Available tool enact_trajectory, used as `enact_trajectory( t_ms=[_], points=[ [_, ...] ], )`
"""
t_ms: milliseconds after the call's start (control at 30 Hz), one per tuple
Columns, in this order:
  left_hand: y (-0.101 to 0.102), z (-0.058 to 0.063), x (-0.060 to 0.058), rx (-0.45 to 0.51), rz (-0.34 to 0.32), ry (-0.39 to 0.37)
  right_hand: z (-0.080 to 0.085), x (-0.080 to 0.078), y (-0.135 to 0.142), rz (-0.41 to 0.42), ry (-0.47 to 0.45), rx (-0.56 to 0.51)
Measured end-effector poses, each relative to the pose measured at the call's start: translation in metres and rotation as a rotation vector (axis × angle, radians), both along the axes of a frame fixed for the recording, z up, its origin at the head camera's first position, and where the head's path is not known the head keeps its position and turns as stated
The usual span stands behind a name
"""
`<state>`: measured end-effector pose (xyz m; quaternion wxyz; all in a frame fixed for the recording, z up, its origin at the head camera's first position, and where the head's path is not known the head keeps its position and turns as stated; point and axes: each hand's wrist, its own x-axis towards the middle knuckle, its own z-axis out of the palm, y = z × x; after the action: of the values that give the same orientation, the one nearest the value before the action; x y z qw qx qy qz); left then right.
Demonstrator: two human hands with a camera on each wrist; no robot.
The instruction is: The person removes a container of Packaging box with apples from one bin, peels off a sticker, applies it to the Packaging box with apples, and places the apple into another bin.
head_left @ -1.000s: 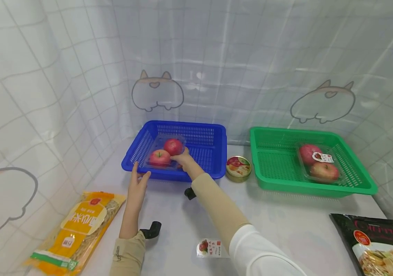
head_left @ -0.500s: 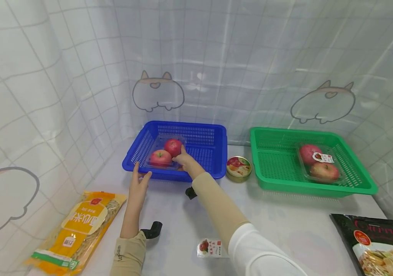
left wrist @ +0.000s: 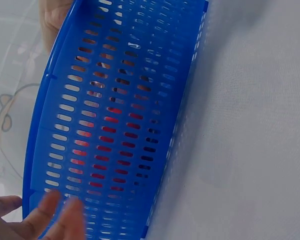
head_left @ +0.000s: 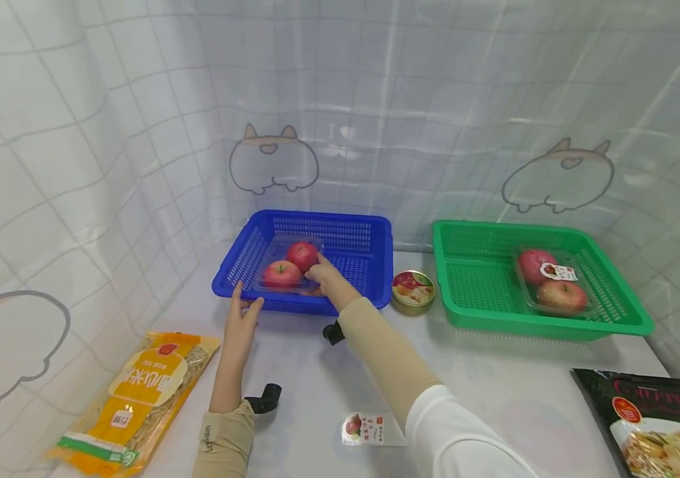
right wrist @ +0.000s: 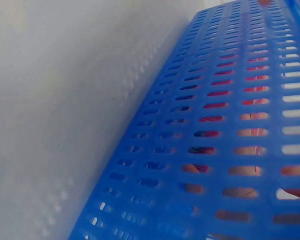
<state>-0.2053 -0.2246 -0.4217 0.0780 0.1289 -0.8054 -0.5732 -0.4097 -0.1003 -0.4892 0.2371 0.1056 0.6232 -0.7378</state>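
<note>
A clear plastic pack with two red apples (head_left: 282,274) lies in the left part of the blue basket (head_left: 370,232). My right hand (head_left: 329,282) reaches over the basket's front rim and grips the pack at its right side. Some of its fingers are hidden behind the rim; through the slots in the right wrist view parts of them show beside the red fruit. My left hand (head_left: 241,325) is at the basket's front left corner, fingers extended and spread near the rim. In the left wrist view its fingertips (left wrist: 72,215) are blurred against the blue wall.
A green basket (head_left: 465,318) at the right holds another labelled apple pack (head_left: 561,297). Between the baskets stands a round tin (head_left: 413,292). A yellow pasta bag (head_left: 137,398) lies left, a black curry noodle bag (head_left: 657,418) right. A small apple label (head_left: 370,429) lies in front.
The apple pack has shifted slightly to the right, together with my right hand. My left hand has stayed nearly where it was at the basket's corner.
</note>
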Motion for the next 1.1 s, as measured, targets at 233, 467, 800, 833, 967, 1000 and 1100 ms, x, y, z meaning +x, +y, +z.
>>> enact_trajectory(
  t_ms=[233, 467, 800, 833, 967, 1000, 1100],
  points=[
    [0.0, 0.0, 0.0, -0.075, 0.053, 0.034, 0.099, 0.078, 0.032, -0.033, -0.09, -0.054],
    [0.008, -0.002, 0.0, -0.173, 0.258, 0.22, 0.124, 0.102, 0.043, -0.042, -0.063, -0.077],
    [0.033, 0.022, -0.016, -0.064, 0.288, 0.391, 0.125, 0.092, 0.04, -0.033, -0.017, -0.123],
    [0.034, 0.025, -0.019, 0.007, 0.274, 0.365, 0.126, 0.093, 0.04, -0.035, -0.015, -0.13],
    [0.038, 0.036, -0.028, 0.229, 0.233, 0.223, 0.136, 0.098, 0.04, -0.038, 0.003, -0.156],
    [0.039, 0.038, -0.03, 0.254, 0.226, 0.191, 0.139, 0.099, 0.04, -0.043, 0.005, -0.167],
    [0.043, 0.042, -0.035, 0.292, 0.204, 0.132, 0.147, 0.105, 0.039, -0.061, 0.023, -0.192]
  ],
)
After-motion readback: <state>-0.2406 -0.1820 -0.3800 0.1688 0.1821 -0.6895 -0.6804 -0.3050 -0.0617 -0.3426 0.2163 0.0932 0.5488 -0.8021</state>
